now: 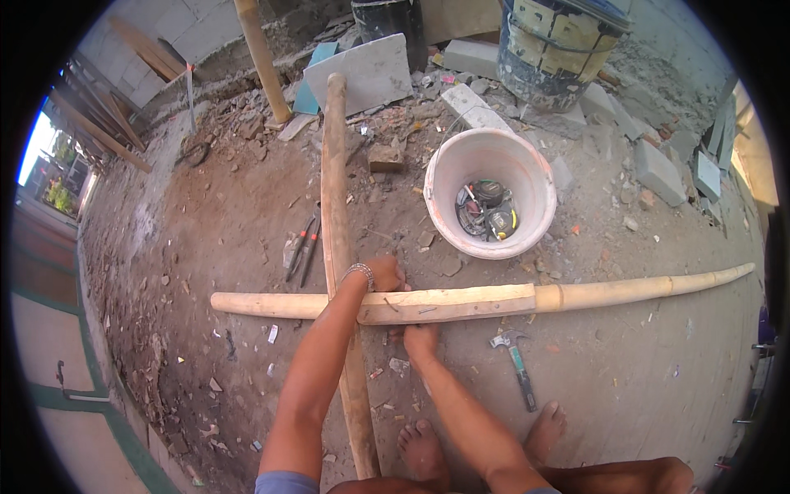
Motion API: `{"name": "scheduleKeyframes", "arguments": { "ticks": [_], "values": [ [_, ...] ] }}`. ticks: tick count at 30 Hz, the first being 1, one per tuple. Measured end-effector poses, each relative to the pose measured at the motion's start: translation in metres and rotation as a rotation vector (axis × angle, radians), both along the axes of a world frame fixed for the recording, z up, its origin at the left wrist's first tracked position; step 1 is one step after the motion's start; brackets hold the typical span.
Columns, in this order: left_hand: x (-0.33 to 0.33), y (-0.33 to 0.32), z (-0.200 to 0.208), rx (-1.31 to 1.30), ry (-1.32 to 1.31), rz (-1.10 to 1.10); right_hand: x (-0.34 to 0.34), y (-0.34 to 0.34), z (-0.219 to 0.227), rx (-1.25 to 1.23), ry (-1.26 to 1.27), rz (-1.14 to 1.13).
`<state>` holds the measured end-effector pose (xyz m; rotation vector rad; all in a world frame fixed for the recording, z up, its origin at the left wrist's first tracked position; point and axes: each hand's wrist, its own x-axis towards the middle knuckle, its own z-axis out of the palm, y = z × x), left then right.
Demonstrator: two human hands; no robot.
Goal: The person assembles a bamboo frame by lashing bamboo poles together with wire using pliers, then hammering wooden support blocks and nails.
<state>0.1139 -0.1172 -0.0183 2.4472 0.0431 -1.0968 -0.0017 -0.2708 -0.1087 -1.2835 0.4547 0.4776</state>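
A long bamboo pole [642, 290] lies crosswise, with a squared wooden piece [485, 301] along its middle; bent nails show on the wood. Another long wooden pole [336, 189] runs away from me and crosses beneath it. My left hand [385, 273], with a bracelet at the wrist, rests at the far side of the wooden piece, near the crossing. Its fingers are curled closed; what they hold, if anything, is hidden. From the near side, my right hand [421, 339] reaches against the underside of the same piece. Its fingers are mostly out of sight beneath the wood.
A claw hammer [517, 370] lies near my right foot. Long-handled pincers [303, 247] rest left of the far pole. Beyond the wood stands a whitish bucket [440, 202] holding tape measures. Farther off are a stained large bucket [535, 58], grey blocks [658, 173] and rubble.
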Motion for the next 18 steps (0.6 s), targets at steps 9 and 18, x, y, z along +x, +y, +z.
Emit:
{"name": "scheduleKeyframes", "arguments": {
  "ticks": [9,18],
  "values": [
    [-0.017,0.009,-0.020,0.085,-0.485,0.273,-0.014,0.012,-0.018,-0.014,-0.031,0.287],
    [-0.086,-0.016,0.053,0.069,-0.857,0.466,-0.023,0.009,-0.010,-0.473,-0.465,0.444]
  ]
}}
